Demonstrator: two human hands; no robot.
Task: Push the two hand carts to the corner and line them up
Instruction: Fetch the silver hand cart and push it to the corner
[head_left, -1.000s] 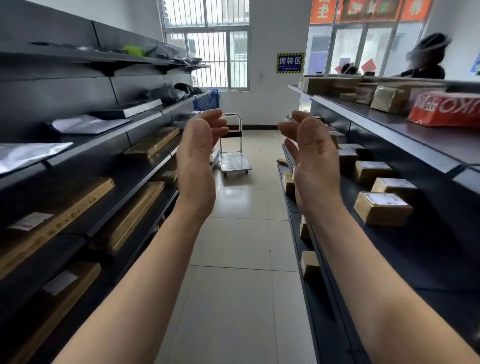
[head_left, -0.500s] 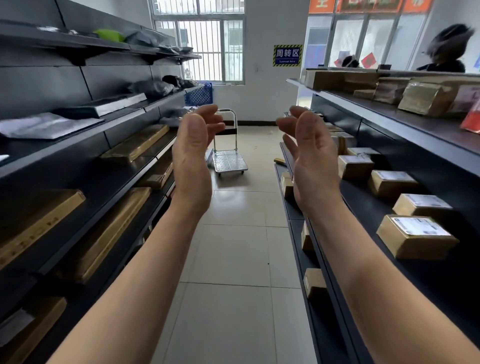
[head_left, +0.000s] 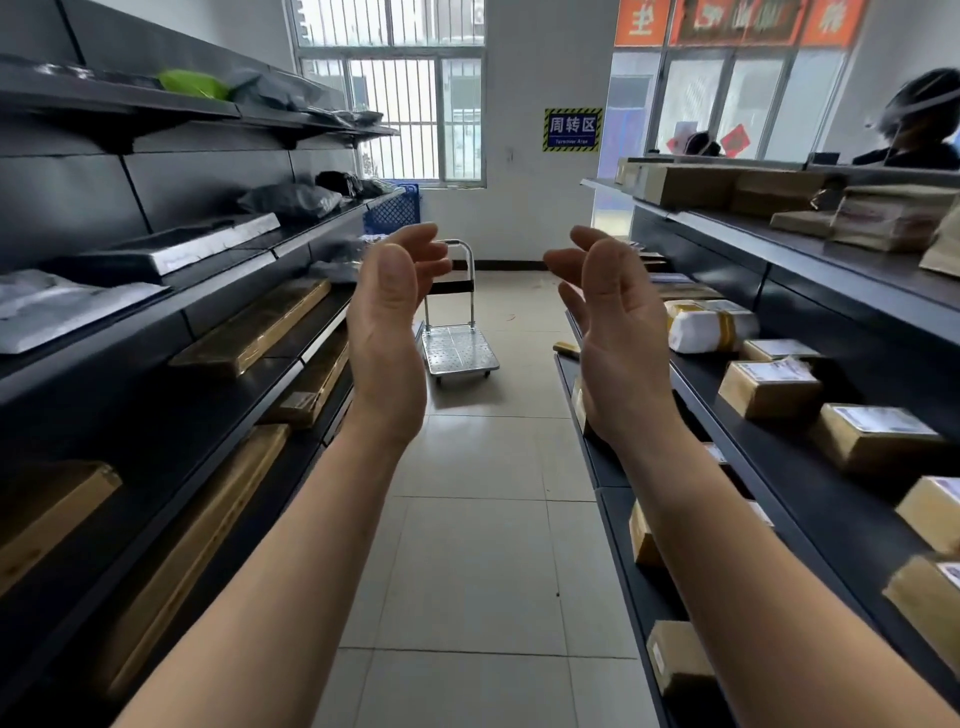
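Palms face each other: left hand (head_left: 387, 332) and right hand (head_left: 621, 338) raised, fingers apart, holding nothing. Platform hand cart (head_left: 457, 332) stands well ahead in the aisle, apparently unloaded.

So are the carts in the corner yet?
Not yet. Nothing looks done: one cart stands alone down the aisle, and no second cart is in view. The left hand and right hand are raised, open and empty. Reaching, pushing and lining up remain.
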